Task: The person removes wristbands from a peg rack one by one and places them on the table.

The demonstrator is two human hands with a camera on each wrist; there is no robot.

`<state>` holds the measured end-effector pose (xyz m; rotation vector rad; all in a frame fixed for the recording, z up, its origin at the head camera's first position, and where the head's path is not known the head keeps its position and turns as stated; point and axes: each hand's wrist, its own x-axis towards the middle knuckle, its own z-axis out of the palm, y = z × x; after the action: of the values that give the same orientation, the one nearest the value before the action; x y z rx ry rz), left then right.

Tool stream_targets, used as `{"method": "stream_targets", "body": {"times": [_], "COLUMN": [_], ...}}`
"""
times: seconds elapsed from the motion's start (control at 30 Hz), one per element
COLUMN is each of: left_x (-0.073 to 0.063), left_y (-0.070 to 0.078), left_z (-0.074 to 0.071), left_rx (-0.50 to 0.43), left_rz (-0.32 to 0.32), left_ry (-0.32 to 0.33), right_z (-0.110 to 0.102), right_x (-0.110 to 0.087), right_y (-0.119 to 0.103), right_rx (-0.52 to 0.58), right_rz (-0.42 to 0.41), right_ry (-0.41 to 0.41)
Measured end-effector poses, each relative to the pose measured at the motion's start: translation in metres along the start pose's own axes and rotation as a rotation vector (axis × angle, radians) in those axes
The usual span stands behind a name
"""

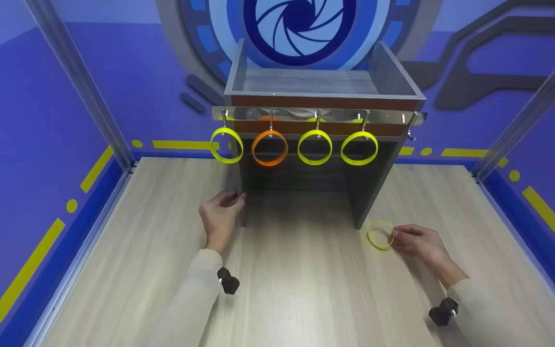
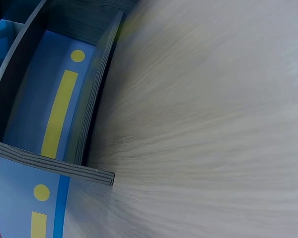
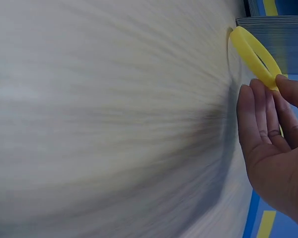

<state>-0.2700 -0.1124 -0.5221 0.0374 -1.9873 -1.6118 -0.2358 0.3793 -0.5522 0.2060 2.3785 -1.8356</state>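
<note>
My right hand [image 1: 419, 243] pinches a thin yellow ring [image 1: 369, 239] between thumb and fingers, close over the tabletop near the shelf's right front foot. In the right wrist view the thumb lies on the near rim of the ring [image 3: 246, 47], and the other fingers extend beside it. My left hand [image 1: 218, 217] is at the outer side of the grey shelf's left panel [image 1: 244, 212], its fingers loosely bent. Only a sliver of that hand shows in the left wrist view, right at the panel [image 2: 54, 166]. Three yellow rings [image 1: 360, 163] and an orange ring [image 1: 253, 149] hang from hooks.
A metal hook rail [image 1: 388, 117] runs across the shelf's front, with a bare hook [image 1: 411, 132] at its right end. The grey shelf [image 1: 306, 79] stands at the back of the wood-grain table [image 1: 297, 279]. Blue patterned walls [image 1: 128, 86] enclose the sides and back.
</note>
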Motion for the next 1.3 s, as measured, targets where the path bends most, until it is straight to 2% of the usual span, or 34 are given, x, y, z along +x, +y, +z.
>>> {"method": "stream_targets", "body": {"times": [0.1, 0.33, 0.67, 0.87, 1.07, 1.3], "left_x": [0.0, 0.0, 0.001, 0.001, -0.001, -0.001], "left_y": [0.001, 0.001, 0.0, 0.0, 0.0, -0.002], "left_z": [0.0, 0.002, 0.004, 0.004, 0.004, 0.002], "left_rx": [0.005, -0.006, -0.003, 0.01, 0.015, 0.015], "left_rz": [-0.019, -0.015, 0.02, 0.014, 0.012, 0.025], "left_ry": [-0.008, -0.006, 0.008, 0.012, 0.005, 0.014], "right_z": [0.0, 0.001, -0.007, -0.017, -0.023, -0.017], "right_x": [0.0, -0.001, -0.005, -0.008, -0.013, -0.021], "right_y": [0.0, -0.002, -0.006, -0.01, -0.028, -0.069], "right_rx": [-0.034, -0.086, -0.211, -0.248, -0.247, -0.183], "right_rz": [0.018, 0.037, -0.016, -0.057, -0.157, -0.28], "right_ry": [-0.006, 0.01, 0.014, 0.028, 0.084, 0.136]}}
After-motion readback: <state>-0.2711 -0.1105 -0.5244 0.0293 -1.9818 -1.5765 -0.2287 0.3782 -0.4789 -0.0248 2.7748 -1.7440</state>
